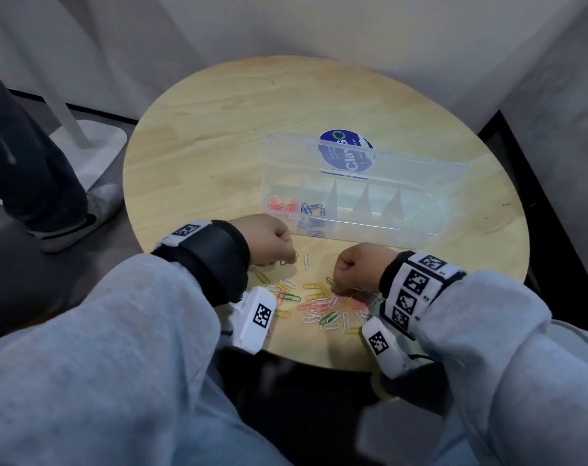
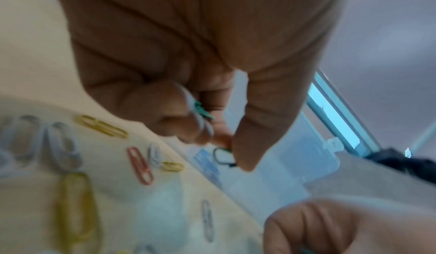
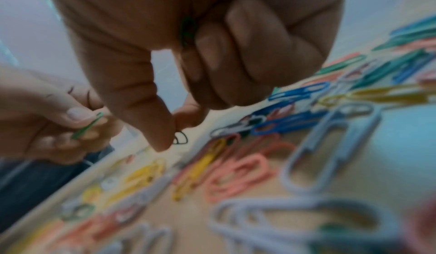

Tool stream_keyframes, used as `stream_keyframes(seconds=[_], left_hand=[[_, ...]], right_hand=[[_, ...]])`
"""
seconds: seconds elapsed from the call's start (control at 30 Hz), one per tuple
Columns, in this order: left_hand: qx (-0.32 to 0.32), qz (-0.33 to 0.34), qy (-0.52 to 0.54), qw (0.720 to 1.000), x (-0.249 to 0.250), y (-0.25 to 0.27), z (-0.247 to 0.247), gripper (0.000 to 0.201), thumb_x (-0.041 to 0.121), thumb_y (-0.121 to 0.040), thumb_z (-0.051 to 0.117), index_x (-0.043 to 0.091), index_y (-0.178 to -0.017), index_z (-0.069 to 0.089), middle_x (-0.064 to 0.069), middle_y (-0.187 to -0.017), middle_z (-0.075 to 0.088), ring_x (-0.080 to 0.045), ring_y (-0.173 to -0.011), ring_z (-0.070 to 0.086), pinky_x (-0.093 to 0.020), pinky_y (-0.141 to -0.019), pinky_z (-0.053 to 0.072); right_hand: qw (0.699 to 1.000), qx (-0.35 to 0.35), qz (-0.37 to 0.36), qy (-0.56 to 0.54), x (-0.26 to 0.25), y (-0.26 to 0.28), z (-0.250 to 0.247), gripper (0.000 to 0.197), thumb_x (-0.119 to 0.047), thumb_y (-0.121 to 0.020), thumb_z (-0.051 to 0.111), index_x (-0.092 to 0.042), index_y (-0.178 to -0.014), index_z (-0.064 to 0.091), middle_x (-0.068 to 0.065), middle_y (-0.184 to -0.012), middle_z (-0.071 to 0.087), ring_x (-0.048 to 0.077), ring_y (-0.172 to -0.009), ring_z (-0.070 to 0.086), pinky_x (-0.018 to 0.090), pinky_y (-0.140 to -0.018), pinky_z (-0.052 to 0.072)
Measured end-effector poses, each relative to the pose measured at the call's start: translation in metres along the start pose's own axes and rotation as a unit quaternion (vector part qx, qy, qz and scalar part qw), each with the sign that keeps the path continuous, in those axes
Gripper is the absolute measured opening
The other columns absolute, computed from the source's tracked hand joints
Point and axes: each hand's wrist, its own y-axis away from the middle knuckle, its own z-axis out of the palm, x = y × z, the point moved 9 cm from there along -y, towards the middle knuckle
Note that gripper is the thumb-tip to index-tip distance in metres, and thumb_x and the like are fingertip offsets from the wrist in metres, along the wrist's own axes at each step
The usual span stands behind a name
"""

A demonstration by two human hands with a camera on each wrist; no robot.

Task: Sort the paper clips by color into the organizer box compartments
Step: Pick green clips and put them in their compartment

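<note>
Sorting: we see our two hands low over a round table (image 1: 198, 136), just in front of the box (image 1: 353, 210).
Left hand (image 1: 269, 240): we pinch a green clip (image 1: 289, 262) between thumb and forefinger; the left wrist view shows more clips, white and green (image 2: 200, 112), tucked under our curled fingers.
Right hand (image 1: 360, 269): fingers curled, thumb and forefinger tip meeting at a dark green clip (image 3: 180, 137) on the table; something green (image 3: 187, 31) sits inside the fist.
Box: clear, lid (image 1: 370, 156) open and leaning back, five compartments in a row.
Box contents: pink clips (image 1: 281, 204) in the leftmost compartment, blue clips (image 1: 313, 208) in the next; what the others hold we cannot tell.
Pile (image 1: 319, 306): loose white, yellow, pink and green clips on the table between our wrists; the right wrist view also shows blue ones (image 3: 297, 92).
Floor: someone's shoe (image 1: 84, 213) beside the table.
</note>
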Motion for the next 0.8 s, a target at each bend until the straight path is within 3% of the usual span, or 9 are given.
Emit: stream_keyframes(seconds=[0.1, 0.2, 0.27, 0.37, 0.5, 0.63, 0.8], left_hand=[[-0.008, 0.002, 0.11, 0.994, 0.002, 0.001, -0.001, 0.026, 0.004, -0.082, 0.059, 0.016, -0.061, 0.047, -0.006, -0.067, 0.059, -0.01, -0.051, 0.049, -0.015, -0.048, 0.041], [-0.026, -0.001, 0.19, 0.981, 0.005, 0.001, 0.003, 0.032, -0.006, -0.082, 0.05, 0.015, -0.06, 0.041, -0.006, -0.058, 0.056, -0.009, -0.046, 0.046, -0.01, -0.036, 0.033], [-0.037, -0.006, 0.212, 0.977, 0.006, 0.001, 0.007, 0.032, -0.008, -0.082, 0.045, 0.015, -0.061, 0.041, -0.003, -0.053, 0.054, -0.006, -0.037, 0.045, -0.01, -0.033, 0.029], [-0.061, -0.018, 0.2, 0.978, 0.007, 0.001, 0.017, 0.028, -0.007, -0.083, 0.043, 0.017, -0.067, 0.043, -0.003, -0.06, 0.049, -0.009, -0.041, 0.041, -0.011, -0.034, 0.026], [-0.067, -0.016, 0.121, 0.99, 0.007, 0.001, 0.022, 0.017, 0.005, -0.082, 0.057, 0.021, -0.08, 0.052, 0.001, -0.064, 0.044, -0.011, -0.049, 0.035, -0.019, -0.043, 0.027], [-0.059, 0.032, -0.11, 0.992, 0.009, 0.001, 0.028, 0.015, 0.025, -0.075, 0.071, 0.029, -0.087, 0.062, 0.01, -0.064, 0.05, -0.009, -0.057, 0.046, -0.023, -0.056, 0.036], [-0.065, 0.032, -0.209, 0.975, 0.008, 0.002, 0.039, 0.012, 0.027, -0.075, 0.071, 0.03, -0.081, 0.06, 0.007, -0.062, 0.054, -0.008, -0.055, 0.049, -0.02, -0.049, 0.034]], right_hand=[[0.99, -0.013, 0.001, -0.137, 0.005, 0.002, -0.003, 0.018, -0.009, -0.074, 0.07, -0.016, -0.064, 0.057, -0.003, -0.048, 0.055, 0.014, -0.044, 0.044, 0.019, -0.043, 0.037], [0.953, -0.035, 0.002, -0.302, 0.008, -0.001, -0.003, 0.024, 0.003, -0.085, 0.051, -0.01, -0.065, 0.05, -0.003, -0.038, 0.051, 0.01, -0.035, 0.036, 0.014, -0.034, 0.028], [0.926, -0.049, 0.007, -0.374, 0.009, 0.0, -0.002, 0.027, 0.004, -0.087, 0.045, -0.009, -0.063, 0.046, 0.001, -0.039, 0.047, 0.01, -0.033, 0.035, 0.012, -0.032, 0.027], [0.885, -0.056, -0.002, -0.463, 0.008, 0.004, -0.001, 0.028, 0.004, -0.086, 0.042, -0.009, -0.061, 0.042, 0.005, -0.052, 0.041, 0.012, -0.04, 0.039, 0.013, -0.032, 0.033], [0.859, -0.058, -0.015, -0.509, 0.006, 0.006, 0.0, 0.03, 0.009, -0.087, 0.039, -0.007, -0.062, 0.04, 0.005, -0.049, 0.047, 0.008, -0.034, 0.045, 0.013, -0.032, 0.034], [0.854, -0.066, -0.021, -0.515, 0.003, 0.007, 0.001, 0.03, 0.016, -0.087, 0.042, -0.004, -0.064, 0.043, 0.003, -0.039, 0.052, 0.009, -0.03, 0.047, 0.013, -0.034, 0.04], [0.844, -0.064, -0.022, -0.532, 0.002, 0.005, 0.001, 0.028, 0.016, -0.087, 0.038, -0.003, -0.08, 0.057, 0.005, -0.046, 0.051, 0.009, -0.034, 0.049, 0.013, -0.036, 0.043]])
